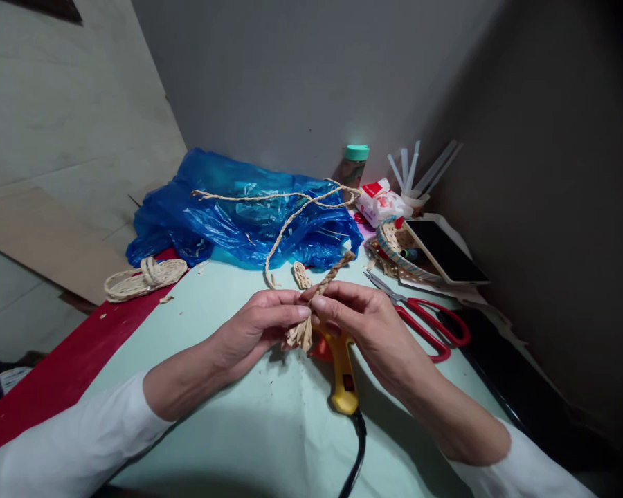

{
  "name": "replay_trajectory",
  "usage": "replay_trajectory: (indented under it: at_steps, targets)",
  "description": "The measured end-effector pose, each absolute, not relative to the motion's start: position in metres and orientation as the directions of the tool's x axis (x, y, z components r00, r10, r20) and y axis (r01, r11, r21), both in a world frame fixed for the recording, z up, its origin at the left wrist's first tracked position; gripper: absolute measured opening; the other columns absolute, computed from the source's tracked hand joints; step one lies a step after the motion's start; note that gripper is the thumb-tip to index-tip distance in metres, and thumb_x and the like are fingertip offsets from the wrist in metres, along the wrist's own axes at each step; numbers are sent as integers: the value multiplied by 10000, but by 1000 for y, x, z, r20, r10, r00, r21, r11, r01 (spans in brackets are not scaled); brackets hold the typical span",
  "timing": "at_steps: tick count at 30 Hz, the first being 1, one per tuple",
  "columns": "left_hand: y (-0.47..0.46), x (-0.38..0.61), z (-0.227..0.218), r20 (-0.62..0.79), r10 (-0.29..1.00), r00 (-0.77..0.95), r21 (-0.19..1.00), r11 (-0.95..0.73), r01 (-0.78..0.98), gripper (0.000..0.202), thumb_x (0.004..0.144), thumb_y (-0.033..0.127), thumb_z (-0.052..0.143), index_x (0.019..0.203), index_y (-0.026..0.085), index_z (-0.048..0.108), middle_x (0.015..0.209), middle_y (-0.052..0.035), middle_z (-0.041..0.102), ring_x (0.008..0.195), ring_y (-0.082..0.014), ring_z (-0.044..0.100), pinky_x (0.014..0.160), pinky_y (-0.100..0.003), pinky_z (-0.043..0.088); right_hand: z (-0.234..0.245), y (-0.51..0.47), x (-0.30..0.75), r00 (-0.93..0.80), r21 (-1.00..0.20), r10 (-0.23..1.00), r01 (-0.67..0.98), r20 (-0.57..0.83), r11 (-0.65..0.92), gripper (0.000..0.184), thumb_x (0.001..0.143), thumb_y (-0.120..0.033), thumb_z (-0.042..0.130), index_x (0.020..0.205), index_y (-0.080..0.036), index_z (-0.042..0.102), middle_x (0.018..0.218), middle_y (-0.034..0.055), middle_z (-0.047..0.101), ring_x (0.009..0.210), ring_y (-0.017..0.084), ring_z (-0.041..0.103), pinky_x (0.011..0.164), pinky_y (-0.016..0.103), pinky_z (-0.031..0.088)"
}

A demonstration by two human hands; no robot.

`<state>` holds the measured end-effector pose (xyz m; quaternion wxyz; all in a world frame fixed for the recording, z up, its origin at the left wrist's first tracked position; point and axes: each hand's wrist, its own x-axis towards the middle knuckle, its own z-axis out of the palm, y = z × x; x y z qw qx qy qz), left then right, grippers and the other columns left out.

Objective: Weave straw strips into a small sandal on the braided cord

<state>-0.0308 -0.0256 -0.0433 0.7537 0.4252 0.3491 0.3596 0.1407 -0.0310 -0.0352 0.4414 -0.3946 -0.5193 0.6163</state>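
Between my hands is a short braided piece of straw-coloured cord [332, 273], with a frayed, fanned end pointing down toward me. My left hand [262, 318] pinches it from the left, near the frayed end. From the right, my right hand [356, 315] grips the braid between thumb and fingers. Beneath them on the table lies a yellow glue gun [344, 377], its front partly hidden by my hands. Just beyond my fingers is a small coil of cord [302, 275]. Red-handled scissors [430, 325] lie to the right of my right hand.
A blue plastic bag [223, 214] covers the back, with a long braided cord [285, 232] across it. A miniature woven sandal shape [145, 279] sits left. At right are a basket [392, 242], a phone [446, 249], glue sticks [410, 166] and a green-lidded jar [354, 166].
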Motion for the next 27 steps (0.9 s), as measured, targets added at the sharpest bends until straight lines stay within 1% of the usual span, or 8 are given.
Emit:
replay_trajectory:
  at_steps: [4,7,10,12,15,17,23,27]
  targets:
    - [-27,-29,-47,-210,855,475,888,369,-273,33,759,176,672,752,146,662,628,9,511,634,-119,508,610,-233,402,-36,-31,138,-300,-997,953,-73,27,5,157,816,-296,666,762,-150,685,684,-7,583,627,103,495,589,229,395]
    - [-28,-29,-48,-202,875,439,904,339,-260,34,790,179,642,780,148,634,680,-7,578,650,-112,542,625,-222,433,-34,-29,140,-288,-999,956,-16,52,49,158,823,-316,653,813,-158,659,759,8,608,676,127,535,623,248,422]
    - [-28,-29,-45,-213,879,427,922,326,-211,86,853,248,584,859,163,592,691,-23,619,566,-115,557,509,-215,426,-27,-26,151,-204,-959,967,204,152,194,165,840,-334,622,896,-180,644,829,21,623,719,149,546,642,264,419]
    - [-27,-29,-42,-226,886,405,921,329,-208,111,866,282,570,878,171,568,661,-9,598,487,-99,525,417,-188,368,-22,-23,167,-123,-844,951,438,285,310,114,861,-290,563,879,-193,621,808,19,612,696,148,529,633,268,399]
    - [-24,-31,-39,-284,903,323,896,370,-246,129,836,284,614,845,173,549,647,18,553,438,-51,455,369,-137,271,-23,-18,199,-38,-580,885,743,463,335,82,854,-209,476,865,-206,557,750,16,578,623,149,507,622,282,390]
    - [-21,-32,-38,-288,913,287,887,368,-280,145,816,282,636,825,169,545,633,30,525,422,-30,400,357,-122,210,-29,-14,220,-78,-442,876,840,476,315,120,881,-237,423,914,-203,533,760,42,593,626,173,539,616,295,404]
    - [-15,-36,-40,-189,955,229,900,261,-348,147,804,274,631,800,147,556,604,43,482,408,-15,311,354,-134,139,-56,2,263,-232,-173,931,942,282,287,225,913,-233,332,931,-175,548,918,137,668,763,256,659,662,346,455]
    - [-13,-39,-40,-183,969,167,915,230,-330,160,813,291,626,820,149,554,631,35,497,431,-23,370,351,-127,159,-62,-1,275,-162,118,976,982,144,145,264,922,-392,417,953,-183,575,943,143,665,727,308,669,566,360,421]
